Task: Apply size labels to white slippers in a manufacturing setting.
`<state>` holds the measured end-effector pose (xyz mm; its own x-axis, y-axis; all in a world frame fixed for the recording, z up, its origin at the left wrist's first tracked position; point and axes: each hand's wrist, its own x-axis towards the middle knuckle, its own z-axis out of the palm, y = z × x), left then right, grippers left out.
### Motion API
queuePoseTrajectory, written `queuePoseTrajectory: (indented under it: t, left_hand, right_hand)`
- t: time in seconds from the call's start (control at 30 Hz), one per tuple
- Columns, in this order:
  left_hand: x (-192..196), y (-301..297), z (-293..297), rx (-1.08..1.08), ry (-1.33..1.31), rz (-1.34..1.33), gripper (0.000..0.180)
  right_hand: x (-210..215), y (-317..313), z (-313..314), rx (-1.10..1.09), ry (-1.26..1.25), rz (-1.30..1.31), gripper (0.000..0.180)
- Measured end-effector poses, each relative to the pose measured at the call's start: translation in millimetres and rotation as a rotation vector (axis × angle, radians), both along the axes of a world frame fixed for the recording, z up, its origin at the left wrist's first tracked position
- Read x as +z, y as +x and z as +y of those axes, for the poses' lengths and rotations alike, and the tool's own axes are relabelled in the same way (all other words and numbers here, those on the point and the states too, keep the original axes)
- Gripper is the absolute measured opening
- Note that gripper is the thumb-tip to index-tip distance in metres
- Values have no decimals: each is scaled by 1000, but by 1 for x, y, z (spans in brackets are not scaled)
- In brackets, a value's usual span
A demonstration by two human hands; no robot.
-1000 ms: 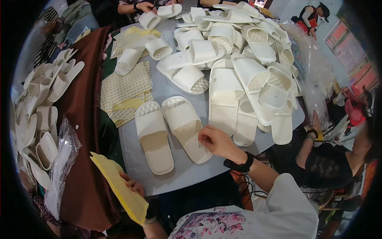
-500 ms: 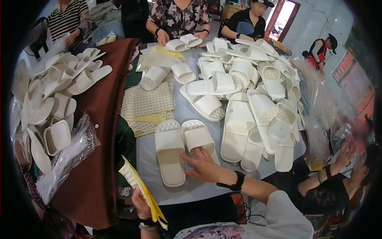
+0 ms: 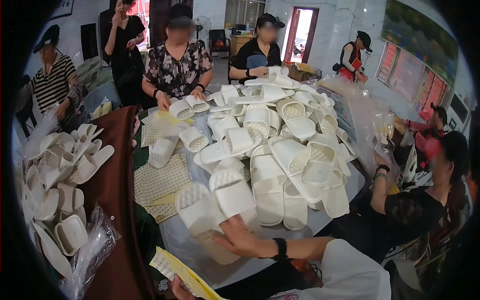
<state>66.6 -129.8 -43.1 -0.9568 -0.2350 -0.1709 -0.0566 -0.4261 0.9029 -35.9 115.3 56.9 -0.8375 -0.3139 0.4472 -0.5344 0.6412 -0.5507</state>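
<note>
My right hand (image 3: 239,239) reaches in from the lower right and is closed on a pair of white slide slippers. Its fingers tuck in at the right slipper (image 3: 232,195), while the thumb lies against the left slipper (image 3: 196,207). Both slippers are smeared by motion, with their straps pointing away from me. Low in the picture, my left hand (image 3: 181,290) pinches yellow-backed sticker sheets (image 3: 182,272); part of that hand is cut off by the lower edge.
A big heap of white slippers (image 3: 280,135) fills the table's right side. More sticker sheets (image 3: 162,180) lie left of centre. Another slipper pile (image 3: 55,185) and clear plastic bags (image 3: 95,245) rest on a brown-covered surface (image 3: 117,200). Several people sit or stand around.
My view has tilted up, so more of the room shows. The slipper pair has shifted and blurred, with my right fingers now closed on it. My left hand still holds the sheets.
</note>
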Motion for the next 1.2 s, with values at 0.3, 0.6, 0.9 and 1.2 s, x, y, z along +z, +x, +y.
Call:
queuePoseTrajectory:
  t: [0.3, 0.6, 0.9, 1.2]
  left_hand:
    - [-24, -1, -9, -20, 130, -120, 37]
    - [-7, -5, -2, 11, 203, -205, 39]
    - [8, -11, 14, 10, 338, -158, 32]
    - [9, -13, 15, -51, 415, 13, 40]
  right_hand:
    - [107, -32, 144, -493, 197, 406, 26]
    - [97, -127, 294, -834, 497, -330, 61]
    - [95, -135, 305, -769, 615, -291, 53]
    - [175, -31, 104, -52, 625, -239, 52]
